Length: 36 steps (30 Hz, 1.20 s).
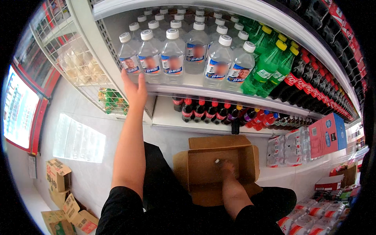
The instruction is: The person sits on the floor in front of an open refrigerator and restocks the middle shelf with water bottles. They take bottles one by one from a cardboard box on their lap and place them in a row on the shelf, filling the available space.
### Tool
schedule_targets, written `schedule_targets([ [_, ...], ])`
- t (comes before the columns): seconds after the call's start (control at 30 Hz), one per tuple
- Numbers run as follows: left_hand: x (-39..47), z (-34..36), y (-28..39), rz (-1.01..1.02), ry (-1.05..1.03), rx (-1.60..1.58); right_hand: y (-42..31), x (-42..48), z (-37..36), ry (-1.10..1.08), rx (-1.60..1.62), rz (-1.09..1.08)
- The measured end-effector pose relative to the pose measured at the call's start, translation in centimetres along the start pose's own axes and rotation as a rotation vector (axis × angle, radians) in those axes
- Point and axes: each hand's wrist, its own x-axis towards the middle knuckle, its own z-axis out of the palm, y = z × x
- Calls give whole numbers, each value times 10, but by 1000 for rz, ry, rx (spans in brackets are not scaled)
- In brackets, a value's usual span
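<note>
My left hand [135, 89] is at the left end of the upper shelf, its fingers and thumb spread around the lower part of the leftmost clear plastic bottle [128, 55], which has a white cap. Several rows of similar bottles stand upright behind and beside it. Down inside an open cardboard box [221, 144] on the floor is my right hand [227, 168], blurred. A small white-capped object [217, 161] shows at its fingers; what it is cannot be made out clearly.
Green soda bottles [264, 67] and cola bottles [308, 85] stand right of the clear ones. Dark and red bottles [199, 110] line the bottom shelf. A wire rack [73, 55] is at left, flattened cartons [70, 205] lower left, wrapped bottle packs [289, 148] at right.
</note>
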Motion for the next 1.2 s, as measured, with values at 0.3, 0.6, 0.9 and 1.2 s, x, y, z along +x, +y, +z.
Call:
schedule_targets([
  [0.3,5,-15,2,-34,10,66,-85,-91,-82,-189,24,-577],
  [0.6,4,2,2,-50,12,-19,-88,-119,-187,-382,586,-1106],
  [0.9,3,-1,8,-64,2,22,-69,-234,-392,154,1117,-1337],
  [1.2,-48,-2,74,440,15,-42,-149,-285,-420,851,1931,-955],
])
